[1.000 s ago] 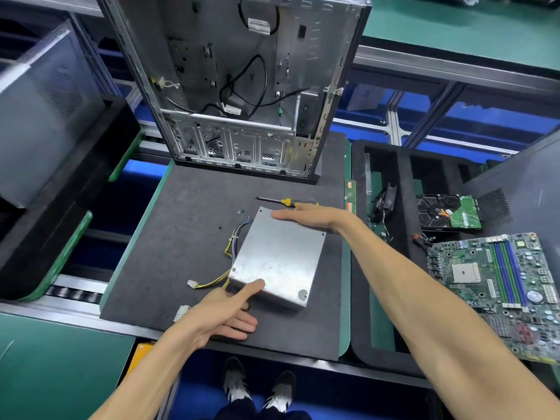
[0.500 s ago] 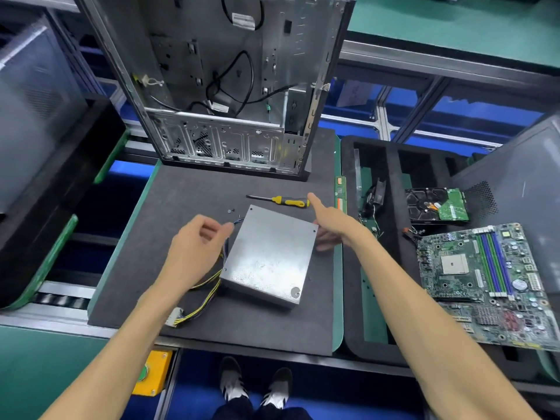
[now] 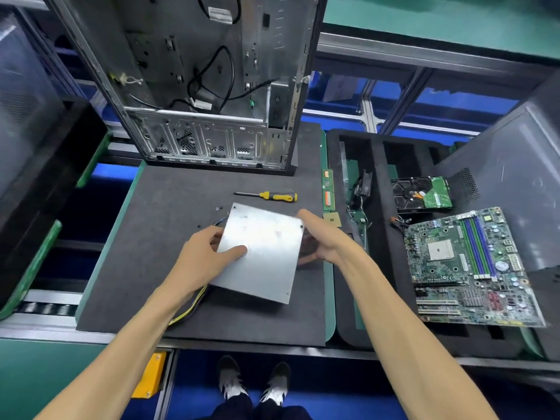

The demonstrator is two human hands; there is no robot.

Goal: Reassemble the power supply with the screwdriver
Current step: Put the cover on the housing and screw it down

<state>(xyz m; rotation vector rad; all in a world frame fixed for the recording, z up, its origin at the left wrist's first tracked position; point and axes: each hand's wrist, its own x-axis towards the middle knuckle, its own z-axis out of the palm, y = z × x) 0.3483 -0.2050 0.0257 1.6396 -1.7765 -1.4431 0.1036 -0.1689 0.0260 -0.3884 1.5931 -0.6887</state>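
The silver power supply (image 3: 266, 253) is lifted off the dark foam mat (image 3: 157, 268) and tilted toward me. My left hand (image 3: 203, 256) grips its left edge, thumb on the top face. My right hand (image 3: 324, 241) holds its right side, fingers underneath. Yellow and black cables (image 3: 189, 307) trail from under the box down to the mat. The yellow-and-black screwdriver (image 3: 269, 196) lies on the mat just behind the box. A few small dark screws (image 3: 218, 208) lie near the box's far left corner. The open metal computer case (image 3: 206, 86) stands upright at the back of the mat.
To the right, a black foam tray (image 3: 378, 165) holds a hard drive (image 3: 421, 194), a small fan with wires (image 3: 362, 189) and a green motherboard (image 3: 472, 268). A grey side panel (image 3: 515, 177) leans at far right. A dark bin (image 3: 36, 165) sits at left.
Both hands closed on the power supply's sides and raised it off the mat, tilting it toward me; a second ago it lay flat with my hands only touching it.
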